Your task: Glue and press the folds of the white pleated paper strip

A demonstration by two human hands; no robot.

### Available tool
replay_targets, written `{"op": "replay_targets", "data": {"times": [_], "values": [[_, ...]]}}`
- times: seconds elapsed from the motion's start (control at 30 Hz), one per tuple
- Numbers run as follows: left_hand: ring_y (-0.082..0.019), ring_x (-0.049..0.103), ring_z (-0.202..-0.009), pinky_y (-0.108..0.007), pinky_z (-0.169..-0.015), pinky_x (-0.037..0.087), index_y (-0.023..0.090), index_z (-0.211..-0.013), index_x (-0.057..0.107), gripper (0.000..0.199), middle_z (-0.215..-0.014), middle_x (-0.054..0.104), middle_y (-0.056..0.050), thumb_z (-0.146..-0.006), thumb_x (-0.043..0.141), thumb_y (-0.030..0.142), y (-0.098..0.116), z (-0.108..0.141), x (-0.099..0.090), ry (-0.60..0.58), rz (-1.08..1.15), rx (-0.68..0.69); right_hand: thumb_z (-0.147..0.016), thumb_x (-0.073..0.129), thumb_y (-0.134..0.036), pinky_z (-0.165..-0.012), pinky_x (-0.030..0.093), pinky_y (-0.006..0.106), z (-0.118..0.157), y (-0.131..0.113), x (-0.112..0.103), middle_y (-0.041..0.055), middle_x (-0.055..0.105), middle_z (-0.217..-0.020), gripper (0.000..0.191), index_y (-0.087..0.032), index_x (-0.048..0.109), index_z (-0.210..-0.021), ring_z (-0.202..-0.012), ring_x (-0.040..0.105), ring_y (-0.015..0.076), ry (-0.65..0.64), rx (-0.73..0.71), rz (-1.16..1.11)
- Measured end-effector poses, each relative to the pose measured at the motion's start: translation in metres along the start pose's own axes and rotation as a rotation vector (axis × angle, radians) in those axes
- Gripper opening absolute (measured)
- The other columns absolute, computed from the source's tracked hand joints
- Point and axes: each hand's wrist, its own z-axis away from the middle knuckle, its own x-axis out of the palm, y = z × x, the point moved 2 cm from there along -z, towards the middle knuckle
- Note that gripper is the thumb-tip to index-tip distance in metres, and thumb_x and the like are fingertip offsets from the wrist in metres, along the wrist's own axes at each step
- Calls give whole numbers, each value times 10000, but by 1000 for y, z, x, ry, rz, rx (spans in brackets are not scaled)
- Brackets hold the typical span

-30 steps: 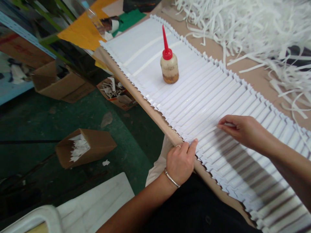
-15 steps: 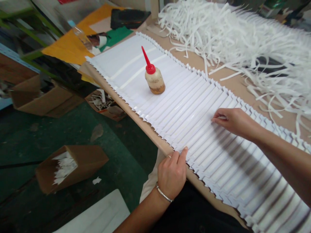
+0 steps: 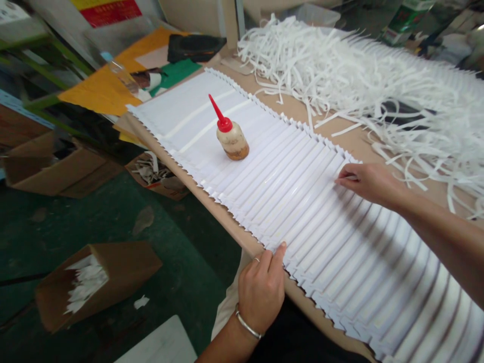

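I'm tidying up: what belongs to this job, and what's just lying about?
Job, likely:
white ridged paper, left hand on its edge
red-capped bottle standing on it
heaped white strips

Apparently lying about:
blue-capped bottle
green sheet
black item
paper scrap on floor

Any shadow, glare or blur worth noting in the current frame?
Head view: the right hand and forearm cast a soft-edged shadow over the overlapping white strips; head view: small bright glints on those strips between the red-capped bottle and that hand; head view: the strips smear toward the lower right corner, and the green container at top right looks soft.
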Motion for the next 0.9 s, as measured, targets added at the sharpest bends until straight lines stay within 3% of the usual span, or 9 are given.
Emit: {"op": "replay_targets", "data": {"times": [0.17, 0.4, 0.9], "values": [[-180, 655, -728, -326, -644, 530, 164, -1366, 587, 403, -838, 649, -30, -996, 440, 103, -1, -1, 0, 33, 21, 26, -840, 614, -418, -671, 428, 305, -22, 37, -10, 39, 729, -808, 211, -221, 687, -830, -749, 654, 204, 66, 22, -61], [-173, 648, -703, -315, -625, 520, 156, -1364, 592, 413, -816, 644, -30, -989, 434, 85, -2, 0, 1, 52, 21, 31, -850, 580, -427, -631, 397, 312, -36, 60, -2, 35, 676, -730, 242, -211, 690, -840, -680, 597, 190, 124, 53, -39], [-171, 659, -727, -298, -662, 542, 151, -1344, 616, 408, -848, 681, -56, -986, 431, 89, -2, -1, 2, 87, 37, 40, -850, 595, -383, -643, 405, 297, -45, 63, 11, 43, 707, -784, 206, -207, 701, -857, -700, 608, 184, 121, 127, -24]]}}
